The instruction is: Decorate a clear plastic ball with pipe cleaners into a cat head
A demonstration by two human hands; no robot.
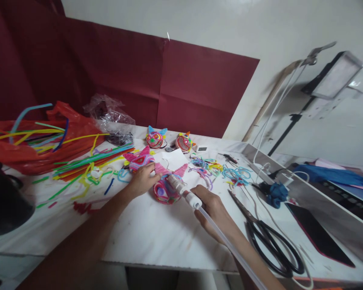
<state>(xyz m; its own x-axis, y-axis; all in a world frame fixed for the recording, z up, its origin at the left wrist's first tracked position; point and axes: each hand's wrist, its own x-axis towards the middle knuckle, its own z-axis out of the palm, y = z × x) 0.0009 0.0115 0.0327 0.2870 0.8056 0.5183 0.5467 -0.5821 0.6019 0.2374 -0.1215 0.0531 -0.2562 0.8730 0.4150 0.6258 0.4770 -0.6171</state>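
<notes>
1. Figurine (162,193), round with pink ears, sits on the table (157,237) between the two grips.
2. Left grip (142,180): fingertips at one pink ear (161,169), and from my end I can't tell whether they pinch or just rest.
3. Right grip (210,207): wrapped on the white tool (186,194), whose front overlaps the figurine in my view; contact, I can't call.
4. Trouble spot! I'd say that round body could roll if the left fingers slip or the tool pushes sideways.
5. Another risk: the translucent rod (224,238) trails along the right forearm (245,245), so a bump there could jerk the tool.
6. Crowding left: a second figurine (141,161) just beside the left grip, loose fuzzy stems (90,163) beyond.
7. Over right, big scissors (255,220) lie near that forearm, an obstacle, with tangled stems (236,174) behind.
8. Farther back: white paper (174,157) and a blue-eared figurine (155,139).
</notes>
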